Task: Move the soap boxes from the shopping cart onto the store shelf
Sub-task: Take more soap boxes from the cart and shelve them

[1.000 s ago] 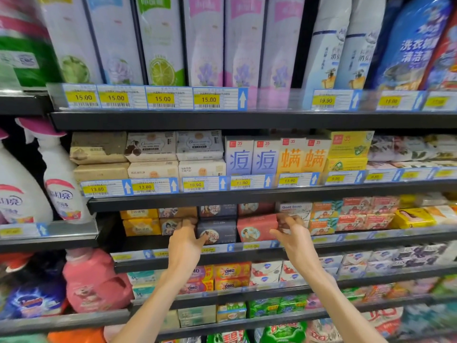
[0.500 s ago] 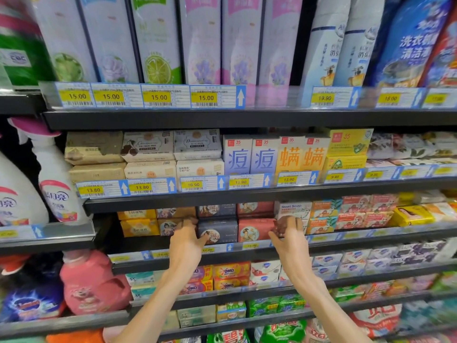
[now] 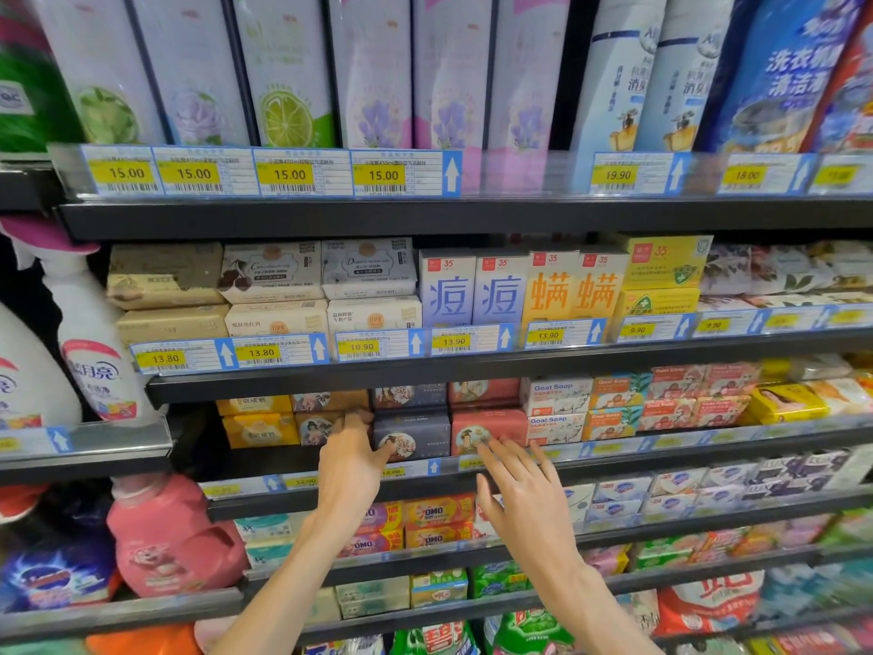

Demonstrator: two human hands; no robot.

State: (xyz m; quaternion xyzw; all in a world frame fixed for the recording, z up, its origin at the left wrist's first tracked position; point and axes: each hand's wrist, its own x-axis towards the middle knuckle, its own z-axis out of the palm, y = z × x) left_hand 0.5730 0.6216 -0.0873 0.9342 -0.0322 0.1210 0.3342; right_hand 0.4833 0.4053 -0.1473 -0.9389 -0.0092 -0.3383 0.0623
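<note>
A red soap box (image 3: 491, 430) stands on the store shelf (image 3: 614, 453), between a dark blue soap box (image 3: 413, 434) and white Goat Soap boxes (image 3: 555, 427). My right hand (image 3: 524, 494) hovers just below the red box, fingers spread and straight, holding nothing. My left hand (image 3: 352, 458) rests against the front of the dark blue box and a brown soap box (image 3: 316, 425), thumb on the blue one. The shopping cart is out of view.
Shelves above and below are packed with soap boxes behind price strips. White spray bottles (image 3: 89, 352) and a pink jug (image 3: 165, 536) stand at the left. Tall cartons (image 3: 283, 73) fill the top shelf.
My right hand pushed the red soap box back into its row, let go, and drew back down with fingers spread. My left hand stayed against the blue box.
</note>
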